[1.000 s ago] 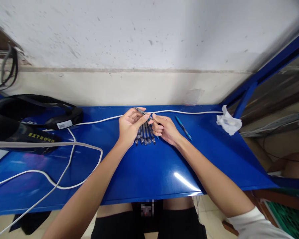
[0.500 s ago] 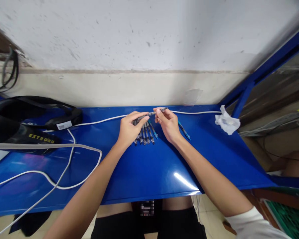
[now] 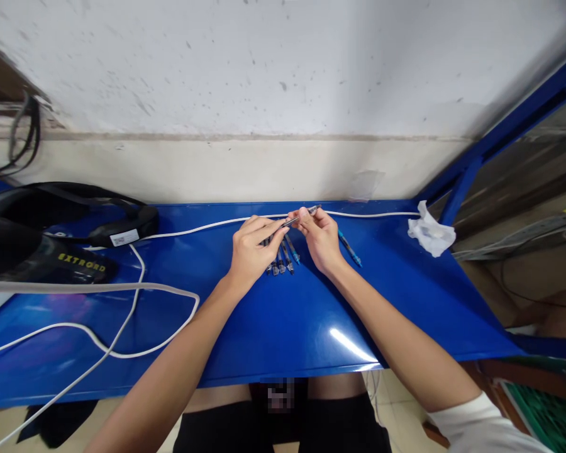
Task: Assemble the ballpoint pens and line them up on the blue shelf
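Observation:
Both my hands meet over the middle of a blue table [image 3: 273,327]. My left hand [image 3: 252,250] and my right hand [image 3: 318,238] pinch the two ends of one slim dark pen [image 3: 296,219], held level just above the table. Under them lies a row of several similar pens [image 3: 283,258], side by side, partly hidden by my left hand. A single blue pen [image 3: 349,248] lies on the table just right of my right hand.
A white cable [image 3: 136,302] loops across the table's left half and runs along the back edge. A black headset with yellow lettering [image 3: 61,242] sits at the far left. A crumpled white tissue [image 3: 431,231] lies at the right back corner, by the blue frame.
The held pen turned from slanting over my left palm to lying level between both hands. My right hand rose from the row to grip its right end.

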A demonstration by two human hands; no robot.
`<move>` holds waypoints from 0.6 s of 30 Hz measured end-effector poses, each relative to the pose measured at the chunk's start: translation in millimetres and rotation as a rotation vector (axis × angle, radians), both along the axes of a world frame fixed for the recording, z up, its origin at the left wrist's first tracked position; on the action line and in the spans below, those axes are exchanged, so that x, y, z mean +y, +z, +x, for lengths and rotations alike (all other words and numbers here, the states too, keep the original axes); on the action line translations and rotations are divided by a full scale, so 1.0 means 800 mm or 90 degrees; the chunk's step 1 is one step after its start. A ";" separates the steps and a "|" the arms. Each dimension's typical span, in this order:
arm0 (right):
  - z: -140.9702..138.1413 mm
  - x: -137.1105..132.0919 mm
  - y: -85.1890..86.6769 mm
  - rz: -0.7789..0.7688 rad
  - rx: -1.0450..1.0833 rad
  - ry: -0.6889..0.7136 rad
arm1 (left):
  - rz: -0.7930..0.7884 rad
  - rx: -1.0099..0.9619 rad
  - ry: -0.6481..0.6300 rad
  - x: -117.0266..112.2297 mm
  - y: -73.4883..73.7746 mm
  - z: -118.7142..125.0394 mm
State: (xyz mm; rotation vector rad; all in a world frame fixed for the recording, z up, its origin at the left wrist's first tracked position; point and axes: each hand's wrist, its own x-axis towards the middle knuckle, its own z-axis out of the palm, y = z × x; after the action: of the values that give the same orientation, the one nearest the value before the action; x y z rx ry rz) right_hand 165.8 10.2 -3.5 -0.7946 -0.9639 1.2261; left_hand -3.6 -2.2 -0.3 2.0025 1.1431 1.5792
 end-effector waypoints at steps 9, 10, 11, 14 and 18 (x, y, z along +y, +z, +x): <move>0.019 0.012 0.016 -0.112 0.324 0.089 | 0.052 0.002 0.084 -0.003 0.017 -0.006; 0.025 0.013 0.017 -0.127 0.368 0.100 | 0.035 -0.027 0.109 -0.001 0.019 -0.008; 0.032 0.015 0.017 -0.142 0.408 0.110 | 0.016 -0.066 0.131 0.002 0.019 -0.010; 0.051 0.015 0.017 -0.171 0.500 0.127 | -0.038 -0.214 0.174 0.015 0.017 -0.019; 0.065 0.016 0.016 -0.155 0.558 0.103 | -0.080 -0.347 0.195 0.033 0.010 -0.030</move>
State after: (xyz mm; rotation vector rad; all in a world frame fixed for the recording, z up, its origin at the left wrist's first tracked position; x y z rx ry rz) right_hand 218.0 22.6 9.3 -0.2865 -0.1610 1.6427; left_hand -27.5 24.1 7.5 1.2365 1.3120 1.9750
